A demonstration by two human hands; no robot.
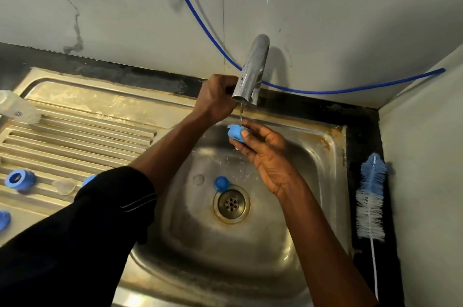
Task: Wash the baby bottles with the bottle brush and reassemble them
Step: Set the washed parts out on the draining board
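Note:
My right hand (263, 148) pinches a small blue bottle part (235, 133) under a thin stream of water from the chrome tap (251, 73). Behind the spout, my left hand (216, 97) curls round something that the spout hides. A blue cap (221, 184) and a clear teat (198, 179) lie in the steel sink (288, 244) near the drain (231, 204). On the draining board (82, 136) lie a blue ring (20, 179), a clear teat (64, 186), another blue part (88, 180) half hidden by my sleeve, and a clear bottle (17, 107) at the far left.
The blue-and-white bottle brush (370, 200) lies on the dark ledge right of the sink, against the wall. A blue hose (200, 21) runs down the wall behind the tap. One more blue piece (3, 219) shows at the left edge.

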